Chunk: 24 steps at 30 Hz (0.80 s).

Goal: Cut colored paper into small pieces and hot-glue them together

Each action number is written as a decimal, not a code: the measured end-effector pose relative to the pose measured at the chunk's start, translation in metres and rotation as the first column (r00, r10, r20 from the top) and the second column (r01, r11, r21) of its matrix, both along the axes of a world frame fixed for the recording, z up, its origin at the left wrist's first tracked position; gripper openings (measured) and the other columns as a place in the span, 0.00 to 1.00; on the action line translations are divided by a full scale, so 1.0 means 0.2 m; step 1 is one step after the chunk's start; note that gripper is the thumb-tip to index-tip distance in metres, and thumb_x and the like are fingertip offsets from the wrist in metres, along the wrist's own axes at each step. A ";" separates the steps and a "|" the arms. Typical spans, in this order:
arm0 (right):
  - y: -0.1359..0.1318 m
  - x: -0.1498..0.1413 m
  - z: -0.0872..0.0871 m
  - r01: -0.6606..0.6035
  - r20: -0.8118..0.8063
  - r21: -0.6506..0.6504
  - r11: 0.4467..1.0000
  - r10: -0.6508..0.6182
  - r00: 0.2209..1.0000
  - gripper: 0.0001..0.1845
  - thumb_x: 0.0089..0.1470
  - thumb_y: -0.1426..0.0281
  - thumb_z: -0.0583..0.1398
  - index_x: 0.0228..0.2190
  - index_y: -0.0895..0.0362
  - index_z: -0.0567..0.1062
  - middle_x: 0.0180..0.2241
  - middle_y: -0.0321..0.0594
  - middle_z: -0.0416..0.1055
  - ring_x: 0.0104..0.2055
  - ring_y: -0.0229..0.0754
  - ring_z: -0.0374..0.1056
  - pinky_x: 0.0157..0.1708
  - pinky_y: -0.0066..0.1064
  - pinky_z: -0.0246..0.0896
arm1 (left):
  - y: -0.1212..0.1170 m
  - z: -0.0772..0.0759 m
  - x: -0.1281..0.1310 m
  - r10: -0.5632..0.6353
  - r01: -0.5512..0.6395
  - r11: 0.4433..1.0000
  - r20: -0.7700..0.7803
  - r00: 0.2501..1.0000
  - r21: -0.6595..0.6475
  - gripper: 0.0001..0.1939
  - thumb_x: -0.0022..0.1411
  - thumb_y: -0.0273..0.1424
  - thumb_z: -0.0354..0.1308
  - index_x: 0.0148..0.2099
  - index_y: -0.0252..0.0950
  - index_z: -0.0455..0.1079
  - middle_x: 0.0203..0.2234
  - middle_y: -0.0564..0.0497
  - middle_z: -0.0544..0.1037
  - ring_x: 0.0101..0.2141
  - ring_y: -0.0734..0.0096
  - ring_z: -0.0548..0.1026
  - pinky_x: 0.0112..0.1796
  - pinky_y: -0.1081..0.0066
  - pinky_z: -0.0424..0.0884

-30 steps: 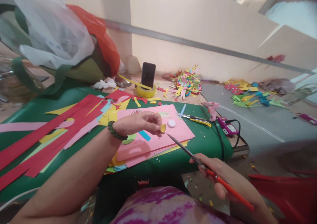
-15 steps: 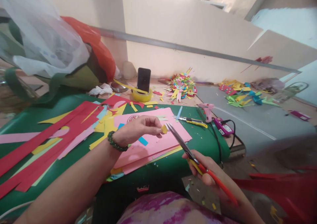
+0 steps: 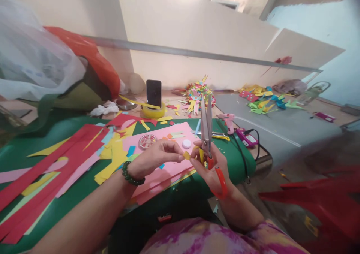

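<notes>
Between the fingertips of my left hand (image 3: 160, 156) is a small yellow paper piece (image 3: 186, 155). My right hand (image 3: 215, 169) grips scissors (image 3: 206, 130) with orange and yellow handles, their blades pointing up and slightly parted. The thumb and a finger of that hand reach the right edge of the yellow piece. Below both hands lies a stack of pink paper (image 3: 168, 175). On it are a round white lid (image 3: 186, 144), a round red-and-white patterned object (image 3: 147, 141) and small coloured scraps.
Red paper strips (image 3: 53, 194) and yellow pieces (image 3: 116, 156) cover the left of the green mat (image 3: 236, 164). Behind are a phone (image 3: 153, 93) by a yellow tape roll (image 3: 153, 112) and a colourful paper ball (image 3: 198, 96). To the right are a pink glue gun (image 3: 229, 123), a yellow utility knife (image 3: 221, 136) and a purple power strip (image 3: 246, 138).
My right hand has come up and left to the yellow piece, swinging the scissors from pointing at it to upright. My left hand keeps its pinch. The view has turned right.
</notes>
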State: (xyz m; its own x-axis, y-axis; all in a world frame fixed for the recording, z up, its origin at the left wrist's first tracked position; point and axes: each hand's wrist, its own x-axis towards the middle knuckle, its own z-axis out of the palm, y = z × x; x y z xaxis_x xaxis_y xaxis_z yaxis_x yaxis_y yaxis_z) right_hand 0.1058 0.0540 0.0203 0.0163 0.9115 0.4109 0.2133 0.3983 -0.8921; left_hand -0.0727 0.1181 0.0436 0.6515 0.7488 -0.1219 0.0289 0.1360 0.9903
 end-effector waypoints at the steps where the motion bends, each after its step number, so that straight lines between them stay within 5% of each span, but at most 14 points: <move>1: 0.00 0.00 0.00 0.000 0.004 0.012 1.000 0.000 1.000 0.16 0.51 0.70 0.62 0.43 0.53 0.68 0.26 0.31 0.70 0.22 0.32 0.63 0.22 0.24 0.61 | 0.00 0.00 0.00 -0.002 0.002 1.000 -0.003 1.000 -0.002 0.07 0.47 0.30 0.68 0.28 0.33 0.74 0.24 0.54 0.75 0.27 0.76 0.69 0.33 0.73 0.66; 13: 0.01 -0.02 -0.04 0.040 -0.030 0.027 0.999 -0.039 0.999 0.16 0.53 0.70 0.61 0.45 0.53 0.67 0.30 0.34 0.70 0.28 0.36 0.68 0.29 0.28 0.67 | -0.03 0.01 0.01 0.007 -0.007 0.992 0.001 1.000 0.128 0.09 0.52 0.34 0.66 0.29 0.33 0.71 0.24 0.53 0.74 0.27 0.75 0.69 0.32 0.73 0.67; 19: 0.02 0.01 -0.06 0.102 -0.093 0.005 0.995 -0.101 0.991 0.15 0.54 0.68 0.61 0.44 0.53 0.66 0.29 0.32 0.66 0.27 0.35 0.65 0.28 0.27 0.64 | -0.02 0.03 -0.02 0.063 -0.067 0.997 0.084 0.994 0.045 0.12 0.50 0.35 0.68 0.28 0.33 0.70 0.26 0.52 0.75 0.30 0.73 0.72 0.34 0.72 0.69; 21: -0.01 0.05 -0.05 0.033 -0.101 -0.038 0.999 -0.036 0.994 0.16 0.57 0.61 0.61 0.45 0.53 0.66 0.28 0.32 0.63 0.24 0.33 0.60 0.24 0.26 0.59 | -0.02 0.04 -0.03 0.024 -0.024 1.000 0.085 0.996 -0.007 0.12 0.50 0.35 0.68 0.29 0.34 0.70 0.26 0.53 0.74 0.30 0.73 0.73 0.36 0.71 0.70; 24: -0.05 0.13 -0.02 -0.199 -0.024 -0.119 0.973 0.197 0.980 0.33 0.53 0.43 0.58 0.49 0.54 0.66 0.29 0.33 0.63 0.22 0.33 0.55 0.20 0.26 0.53 | -0.01 0.05 -0.04 -0.044 0.048 0.998 0.084 0.995 -0.044 0.12 0.52 0.35 0.67 0.31 0.34 0.69 0.26 0.53 0.74 0.31 0.73 0.74 0.37 0.71 0.71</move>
